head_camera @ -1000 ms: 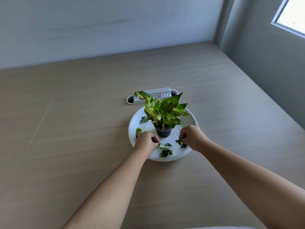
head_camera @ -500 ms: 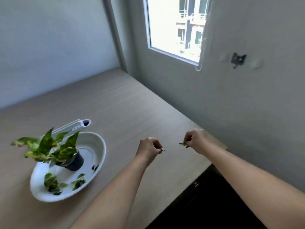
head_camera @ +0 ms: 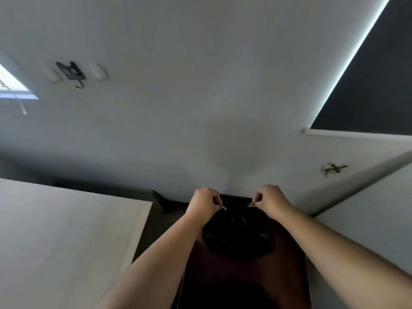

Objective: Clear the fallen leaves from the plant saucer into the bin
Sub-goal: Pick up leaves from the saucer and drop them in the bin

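Note:
My left hand (head_camera: 204,202) pinches a small green leaf (head_camera: 223,208) between thumb and fingers. My right hand (head_camera: 268,200) pinches another small leaf (head_camera: 250,205). Both hands hover side by side above a dark bin (head_camera: 238,239) lined with a black bag, which stands on the floor beside the table. The leaf tips point toward each other over the bin's opening. The plant and its saucer are out of view.
The light wooden table (head_camera: 62,237) fills the lower left, its corner close to my left forearm. A grey wall (head_camera: 200,97) rises behind the bin. A dark window blind (head_camera: 374,74) hangs at the upper right.
I turned right, away from the saucer. Both hands, each holding a leaf picked from the saucer, travelled off the table's edge and now hang over the bin.

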The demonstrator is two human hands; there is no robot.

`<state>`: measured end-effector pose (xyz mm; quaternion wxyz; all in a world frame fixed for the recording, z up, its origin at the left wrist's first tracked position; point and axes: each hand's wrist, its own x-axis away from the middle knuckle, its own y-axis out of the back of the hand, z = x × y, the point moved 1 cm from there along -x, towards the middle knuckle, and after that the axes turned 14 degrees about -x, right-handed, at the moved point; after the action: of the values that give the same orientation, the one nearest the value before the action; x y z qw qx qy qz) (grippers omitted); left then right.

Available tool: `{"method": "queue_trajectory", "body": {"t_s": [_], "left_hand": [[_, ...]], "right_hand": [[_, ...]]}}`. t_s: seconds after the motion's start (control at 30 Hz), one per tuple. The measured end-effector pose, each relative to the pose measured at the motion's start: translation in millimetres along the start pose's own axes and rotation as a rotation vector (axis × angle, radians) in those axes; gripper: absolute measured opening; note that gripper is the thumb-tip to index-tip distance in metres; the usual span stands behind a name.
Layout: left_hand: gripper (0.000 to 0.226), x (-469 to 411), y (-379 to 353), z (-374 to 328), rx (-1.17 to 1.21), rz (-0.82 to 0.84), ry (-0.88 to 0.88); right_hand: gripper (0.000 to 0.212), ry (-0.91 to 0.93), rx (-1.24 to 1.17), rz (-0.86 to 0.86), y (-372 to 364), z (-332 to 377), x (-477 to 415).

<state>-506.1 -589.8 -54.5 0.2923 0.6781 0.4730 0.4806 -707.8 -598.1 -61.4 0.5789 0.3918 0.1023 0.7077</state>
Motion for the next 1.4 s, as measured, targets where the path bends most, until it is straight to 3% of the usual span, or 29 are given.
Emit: {"method": "queue_trajectory", "body": {"t_s": [0.17,0.27,0.43,0.5,0.63,0.83,0.97,1.13,1.3,1.4], "left_hand": [[0.008,-41.7,-78.7,21.2,-0.062,0.210,-0.014],[0.006,-63.8,-122.1,43.9,-0.085,0.310,0.013],[0.007,-99.0,-162.4,57.9,-0.053,0.339,0.024],[0.016,-110.0,-169.8,56.1,-0.057,0.334,-0.001],[0.046,-116.7,-164.4,51.8,-0.144,0.365,-0.061],[0.045,-92.8,-111.5,50.4,-0.199,0.333,-0.053],[0.042,-66.2,-53.2,45.9,-0.191,0.212,-0.004],[0.037,1.1,36.0,60.7,-0.165,-0.062,0.092],[0.026,114.2,98.1,120.3,-0.075,-0.346,0.315],[0.022,205.5,109.9,166.6,-0.030,-0.474,0.538]], "right_hand": [[0.041,-0.151,-0.015,0.019,-40.7,-70.4,-16.9],[0.033,-0.243,-0.032,0.045,-71.3,-108.6,-32.9],[0.019,-0.280,-0.109,0.015,-105.5,-134.8,-70.6],[0.009,-0.281,-0.148,-0.002,-112.3,-137.7,-82.1],[0.032,-0.278,-0.105,0.028,-109.8,-139.0,-84.8],[0.023,-0.213,-0.027,0.054,-81.2,-106.0,-65.2],[0.016,-0.071,0.012,0.063,-55.9,-48.4,-57.5],[0.016,0.155,0.053,0.092,-43.8,53.9,-42.0],[0.014,0.458,0.135,0.224,-91.0,173.8,9.1],[0.012,0.662,0.193,0.363,-147.4,234.7,65.3]]}}
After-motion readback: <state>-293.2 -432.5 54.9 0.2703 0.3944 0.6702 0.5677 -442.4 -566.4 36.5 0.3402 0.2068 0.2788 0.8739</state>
